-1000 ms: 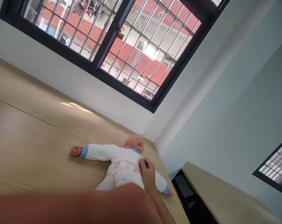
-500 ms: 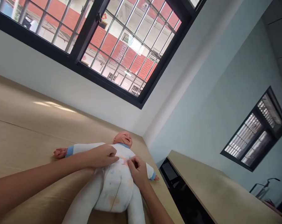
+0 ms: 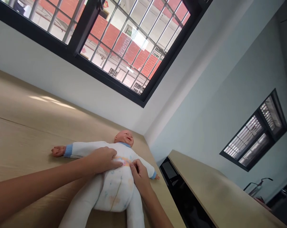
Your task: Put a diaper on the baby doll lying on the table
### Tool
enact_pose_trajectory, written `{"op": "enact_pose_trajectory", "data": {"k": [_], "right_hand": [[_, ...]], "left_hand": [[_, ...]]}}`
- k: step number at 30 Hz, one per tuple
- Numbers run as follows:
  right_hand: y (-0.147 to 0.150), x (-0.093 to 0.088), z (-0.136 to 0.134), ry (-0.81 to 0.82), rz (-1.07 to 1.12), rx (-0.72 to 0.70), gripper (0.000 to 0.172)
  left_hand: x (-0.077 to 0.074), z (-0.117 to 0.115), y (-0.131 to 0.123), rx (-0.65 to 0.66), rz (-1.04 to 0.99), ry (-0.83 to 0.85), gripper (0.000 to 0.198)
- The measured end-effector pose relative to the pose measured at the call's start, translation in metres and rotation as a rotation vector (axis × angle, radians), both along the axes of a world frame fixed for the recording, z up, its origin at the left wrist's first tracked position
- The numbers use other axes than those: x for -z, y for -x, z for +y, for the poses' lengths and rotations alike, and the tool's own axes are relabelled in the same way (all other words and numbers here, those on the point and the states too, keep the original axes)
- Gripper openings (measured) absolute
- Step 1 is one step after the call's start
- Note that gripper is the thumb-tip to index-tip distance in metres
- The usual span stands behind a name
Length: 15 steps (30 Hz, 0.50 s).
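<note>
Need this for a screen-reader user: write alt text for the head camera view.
Two bare hands, the left hand and right hand, touch the front of a baby doll in a white onesie with blue cuffs. It lies on its back on a light wood table beneath a barred window.

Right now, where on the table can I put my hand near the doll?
Bare tabletop spreads beyond one sleeve of the doll, up to the wall. Only a thin strip lies past its other sleeve. Its tummy is crowded, with the left hand and right hand on it.
</note>
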State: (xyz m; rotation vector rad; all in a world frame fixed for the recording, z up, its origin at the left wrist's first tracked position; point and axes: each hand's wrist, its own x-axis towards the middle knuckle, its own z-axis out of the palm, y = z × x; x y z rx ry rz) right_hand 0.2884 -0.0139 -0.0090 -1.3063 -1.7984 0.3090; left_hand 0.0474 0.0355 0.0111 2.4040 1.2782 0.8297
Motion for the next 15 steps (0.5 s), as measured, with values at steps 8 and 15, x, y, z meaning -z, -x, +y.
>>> {"op": "enact_pose_trajectory", "data": {"k": [8,15], "right_hand": [[-0.017,-0.022,-0.041,0.233,0.197,-0.201,0.019],[-0.021,-0.02,-0.047,0.443,0.306,-0.307,0.028]], "left_hand": [[-0.039,0.018,0.046,0.489,0.12,0.306,0.038],[-0.037,0.014,0.048,0.489,0.161,0.192,0.024]]}}
